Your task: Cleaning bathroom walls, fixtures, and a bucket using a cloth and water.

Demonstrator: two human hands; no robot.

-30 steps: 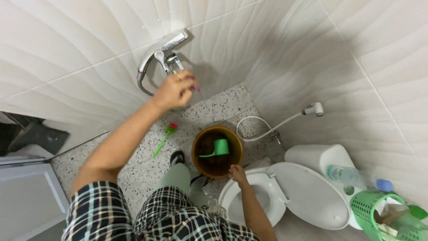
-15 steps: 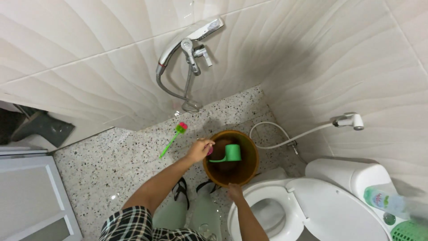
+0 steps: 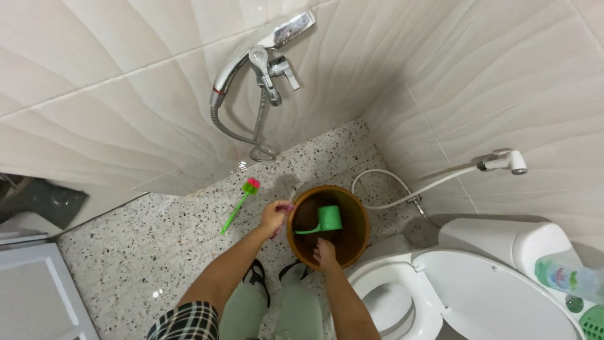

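Note:
My left hand [image 3: 275, 217] is lowered beside the left rim of a round brown bucket [image 3: 361, 217] and is closed on a small pink thing [image 3: 287, 206], too small to identify. My right hand [image 3: 325, 253] grips the bucket's near rim, fingers curled inside. In the bucket lies a green dipper [image 3: 328, 218] with its handle pointing left. The bucket stands on the speckled floor in the corner, just ahead of my feet in dark sandals [image 3: 257, 277].
A green brush with a pink head [image 3: 238, 205] lies on the floor to the left. A chrome tap with shower hose [image 3: 269, 60] hangs on the tiled wall. A white toilet [image 3: 440, 296], its spray hose [image 3: 503, 161], a bottle [image 3: 568, 277] and a green basket [image 3: 592, 322] are right.
My left hand has come down from the wall tap to the bucket's left rim. The right hand stayed at the bucket. The view tilted so the tap and wall fill more of it.

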